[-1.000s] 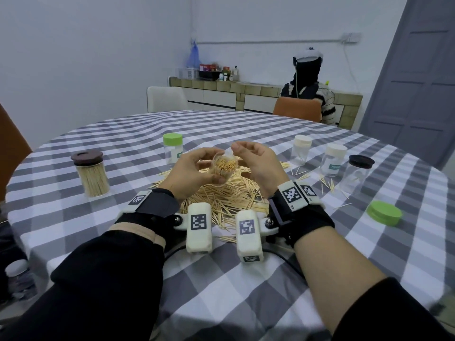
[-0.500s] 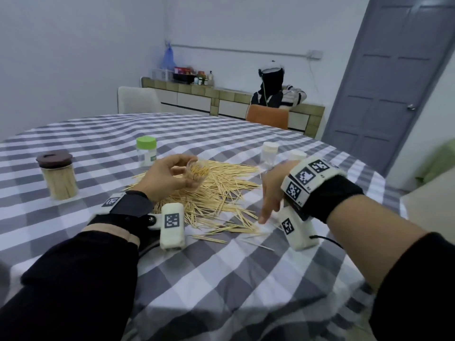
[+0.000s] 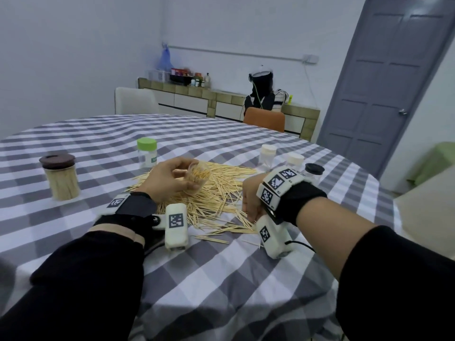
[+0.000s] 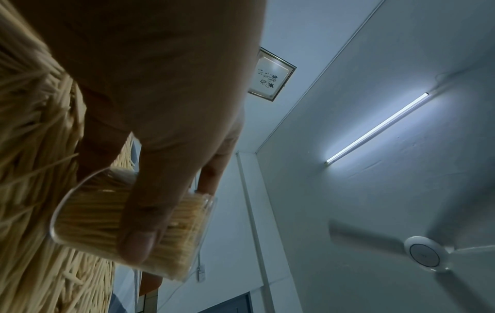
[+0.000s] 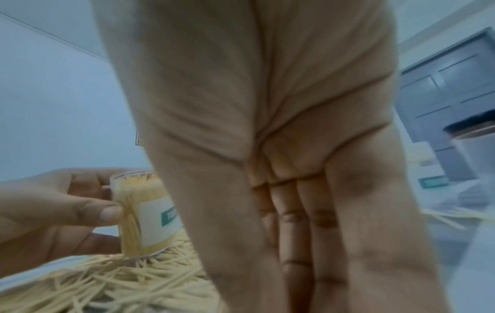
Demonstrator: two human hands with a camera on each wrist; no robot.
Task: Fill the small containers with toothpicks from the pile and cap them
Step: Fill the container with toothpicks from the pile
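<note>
- Head view: the left hand [image 3: 170, 179] grips a clear container [image 3: 197, 177], mouth tipped up and uncapped, packed with toothpicks, just above the toothpick pile [image 3: 209, 200] on the checked counter [image 3: 221, 279]. The right hand [image 3: 251, 198] reaches down at the pile's near edge, fingers pointing down; whether it has pinched any sticks I cannot tell.
- Left wrist view: thumb and fingers wrap the container's [image 4: 128, 224] wall. It looks light, smooth and easily tipped, so mid-wall is the sensible hold.
- Right wrist view: the right hand's fingers [image 5: 294, 211] are straight and together, with nothing visibly held. Loose toothpicks are thin, stiff and snappable; best pinched as a small bundle.
</note>
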